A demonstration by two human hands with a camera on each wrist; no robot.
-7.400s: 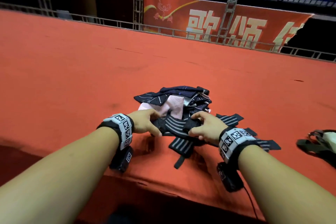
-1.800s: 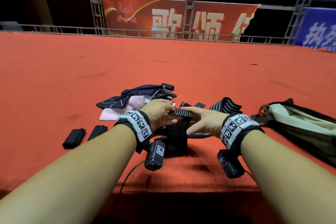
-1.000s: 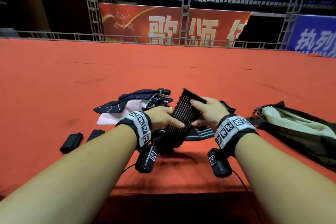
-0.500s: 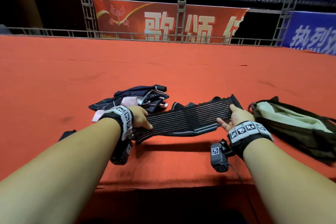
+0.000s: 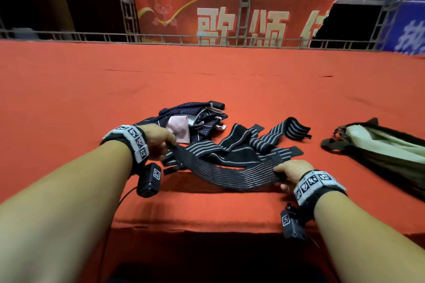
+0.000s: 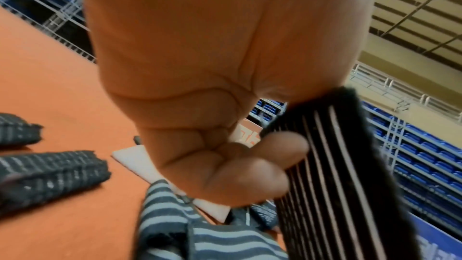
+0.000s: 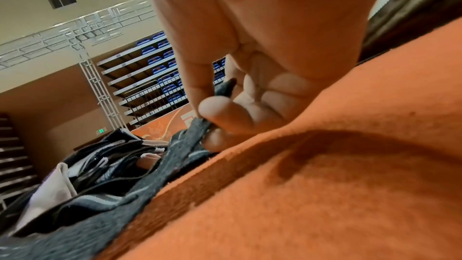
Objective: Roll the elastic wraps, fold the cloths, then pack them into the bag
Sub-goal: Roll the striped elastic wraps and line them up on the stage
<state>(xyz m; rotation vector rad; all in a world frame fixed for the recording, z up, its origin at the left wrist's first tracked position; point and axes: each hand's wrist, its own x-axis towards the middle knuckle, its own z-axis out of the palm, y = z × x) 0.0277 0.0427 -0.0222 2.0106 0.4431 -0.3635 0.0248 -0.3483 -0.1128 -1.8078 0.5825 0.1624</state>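
Observation:
A black elastic wrap [image 5: 230,173] with thin grey stripes sags between my two hands near the front edge of the red surface. My left hand [image 5: 164,142] grips its left end [image 6: 332,165], fingers curled round the strip. My right hand [image 5: 284,173] pinches the right end [image 7: 200,128] between thumb and fingers, low against the carpet. Behind it lie more striped wraps [image 5: 264,142] in a loose tangle. A heap of dark and pink cloths [image 5: 195,119] sits further back. The olive bag [image 5: 379,145] lies at the right.
Two rolled wraps [image 6: 50,171] lie on the carpet to the left, seen only in the left wrist view. The red carpeted surface [image 5: 207,80] stretches far back to a metal railing [image 5: 207,38]. Its front edge [image 5: 207,227] drops off just below my wrists.
The wrap was held stretched taut half a second ago; now it hangs slack. My right hand has come down and nearer the front edge, and my left hand has risen slightly.

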